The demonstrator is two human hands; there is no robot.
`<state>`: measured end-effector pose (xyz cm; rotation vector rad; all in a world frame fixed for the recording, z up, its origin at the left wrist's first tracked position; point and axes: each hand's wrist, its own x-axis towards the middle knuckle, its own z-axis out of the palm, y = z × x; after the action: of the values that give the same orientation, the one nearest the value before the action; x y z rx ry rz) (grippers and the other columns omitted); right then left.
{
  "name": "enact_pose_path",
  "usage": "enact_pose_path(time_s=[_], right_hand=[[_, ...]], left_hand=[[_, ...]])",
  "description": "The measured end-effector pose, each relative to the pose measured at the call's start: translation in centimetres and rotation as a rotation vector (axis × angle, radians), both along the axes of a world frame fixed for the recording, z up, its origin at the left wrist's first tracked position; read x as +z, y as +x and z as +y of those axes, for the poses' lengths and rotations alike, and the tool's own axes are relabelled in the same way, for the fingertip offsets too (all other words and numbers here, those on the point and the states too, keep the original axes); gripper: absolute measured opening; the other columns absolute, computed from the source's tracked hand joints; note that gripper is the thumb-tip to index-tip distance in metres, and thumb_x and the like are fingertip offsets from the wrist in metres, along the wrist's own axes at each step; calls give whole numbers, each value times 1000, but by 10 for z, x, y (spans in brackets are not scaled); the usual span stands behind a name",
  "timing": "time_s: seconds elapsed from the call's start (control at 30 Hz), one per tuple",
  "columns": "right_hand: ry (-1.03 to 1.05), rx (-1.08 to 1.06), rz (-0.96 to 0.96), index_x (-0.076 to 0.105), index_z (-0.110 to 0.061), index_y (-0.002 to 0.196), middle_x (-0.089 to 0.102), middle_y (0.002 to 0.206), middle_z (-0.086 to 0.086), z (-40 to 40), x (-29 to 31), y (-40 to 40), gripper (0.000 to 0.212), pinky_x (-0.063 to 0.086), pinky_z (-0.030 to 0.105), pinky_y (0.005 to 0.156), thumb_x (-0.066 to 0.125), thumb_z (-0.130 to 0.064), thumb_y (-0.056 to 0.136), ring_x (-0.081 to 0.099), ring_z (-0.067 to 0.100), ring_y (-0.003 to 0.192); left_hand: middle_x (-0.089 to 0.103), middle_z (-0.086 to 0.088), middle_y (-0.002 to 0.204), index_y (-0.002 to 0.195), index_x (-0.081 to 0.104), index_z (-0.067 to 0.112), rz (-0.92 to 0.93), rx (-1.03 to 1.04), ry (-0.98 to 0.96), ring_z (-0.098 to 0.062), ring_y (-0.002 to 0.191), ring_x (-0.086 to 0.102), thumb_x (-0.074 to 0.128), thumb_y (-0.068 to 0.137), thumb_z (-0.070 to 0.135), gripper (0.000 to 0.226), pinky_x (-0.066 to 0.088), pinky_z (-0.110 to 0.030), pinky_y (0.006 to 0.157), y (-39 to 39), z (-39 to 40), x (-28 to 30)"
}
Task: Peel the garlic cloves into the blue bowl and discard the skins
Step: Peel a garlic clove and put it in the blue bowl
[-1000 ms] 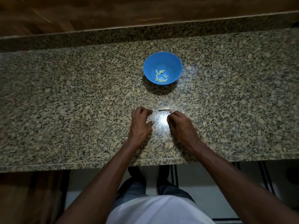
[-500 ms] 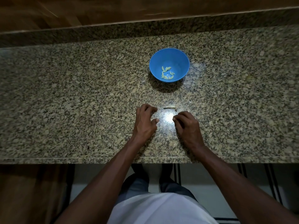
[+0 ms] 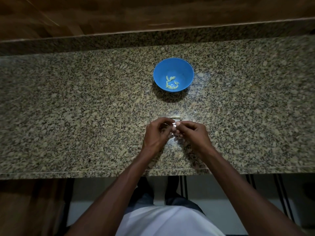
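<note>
Left hand [image 3: 156, 133]: we see its fingers curled inward over the counter, the tips meeting the right hand's tips; they seem to pinch something small and pale, though we cannot tell how much of it this hand holds.
Right hand [image 3: 194, 132]: its fingers are curled too, thumb and forefinger drawn narrow, pinching the same pale bit from the other side.
Garlic clove [image 3: 175, 123]: a small whitish piece sits right between the two sets of fingertips, mostly hidden by them; we cannot say how much skin is on it.
Skin scrap [image 3: 175, 118]: a thin pale sliver lies on the stone just beyond the fingertips, not touching them as far as we can see.
Blue bowl [image 3: 185, 68]: it stands upright well beyond the fingertips, straight ahead of them and slightly to the right, apart from both hands.
Peeled cloves [image 3: 171, 82]: a small cluster of yellowish-green pieces rests on the bowl's floor.
Granite counter [image 3: 85, 108]: speckled stone runs under both hands and the bowl; its front edge passes beneath our forearms, behind the fingers.
Wooden wall [image 3: 119, 12]: brown boards rise past the counter's raised back lip, far beyond the bowl.
Light: a bright patch falls on the stone just under and beyond the fingertips.
</note>
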<state>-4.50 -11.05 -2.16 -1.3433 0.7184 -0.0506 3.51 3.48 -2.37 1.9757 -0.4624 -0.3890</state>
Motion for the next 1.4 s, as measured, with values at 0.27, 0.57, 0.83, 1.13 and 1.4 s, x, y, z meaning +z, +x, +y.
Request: enact_pose_path(time_s=[0.27,0.57,0.83,1.13,1.4], right_hand=[[-231,25,5,82,-14,99,80,85,0,4,-5,-1,15,61,26,75,83,-25,89,77,13,82],[-459,71,-71,81,-11,105,79,93,-2,3,-9,3,15,64,34,80,80,-19,92,76,12,86],[-553,88,-143,80,-14,99,76,91,-6,7,-16,-2,6,57,17,71,78,-16,94,72,5,86],[-413,139,-100,79,-16,103,78,93,-6,-1,-17,-2,10,62,31,79,75,-22,96,74,11,88],[-300,55,-87,79,-12,105,78,85,0,-4,-15,0,15,61,28,72,75,-24,96,75,15,79]], left_hand=[[77,-1,91,103,79,9,-286,-100,118,-7,78,68,71,94,9,12,59,-26,72,4,8,-2],[74,-4,84,97,77,6,-263,-240,237,-14,71,65,67,93,4,12,59,-34,66,19,4,9],[74,3,80,95,78,17,68,-247,250,-13,70,69,72,94,19,6,63,-39,68,28,6,11],[77,-9,82,100,78,7,333,-238,121,-14,71,72,74,95,25,19,58,-29,65,33,9,15],[78,-9,89,102,75,5,306,-52,-31,-19,82,76,79,92,19,18,61,-29,72,22,-2,6]])
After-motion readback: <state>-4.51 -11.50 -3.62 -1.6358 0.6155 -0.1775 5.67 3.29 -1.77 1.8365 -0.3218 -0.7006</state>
